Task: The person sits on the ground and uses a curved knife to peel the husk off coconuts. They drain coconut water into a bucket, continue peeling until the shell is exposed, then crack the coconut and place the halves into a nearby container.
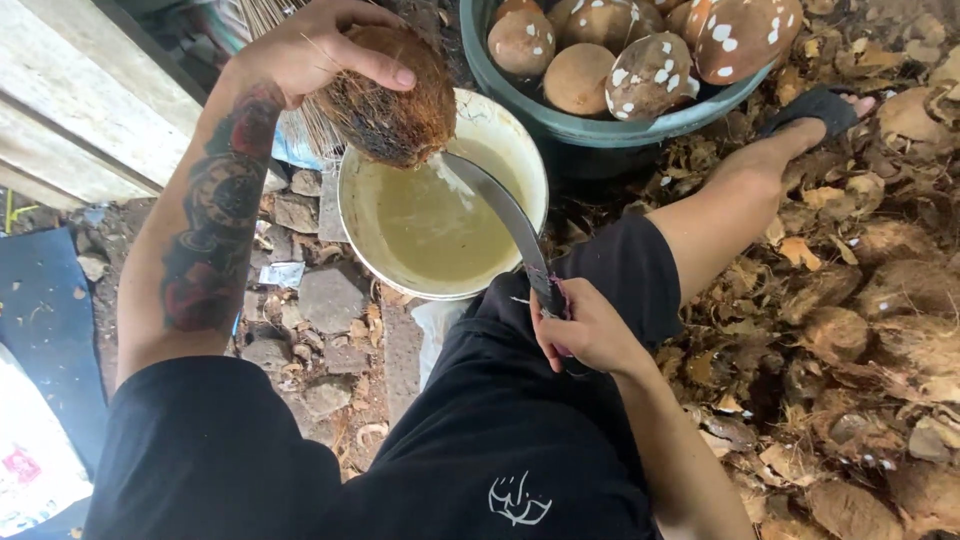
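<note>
My left hand (pixel 310 45) grips a brown, hairy coconut (pixel 395 100) and holds it tilted over a white bucket (pixel 365 245). A thin stream of water runs from the coconut into the cloudy liquid in the bucket. My right hand (pixel 585 330) is closed around the handle of a long curved knife (pixel 500 205). The blade points up toward the underside of the coconut, its tip just at the nut. My right hand rests on my thigh in black shorts.
A teal tub (pixel 600 125) with several peeled coconuts stands beyond the bucket. Coconut husk pieces (pixel 850 330) cover the ground on the right, around my outstretched leg and sandalled foot (pixel 820 110). Stones lie left of the bucket, by a blue mat (pixel 45 320).
</note>
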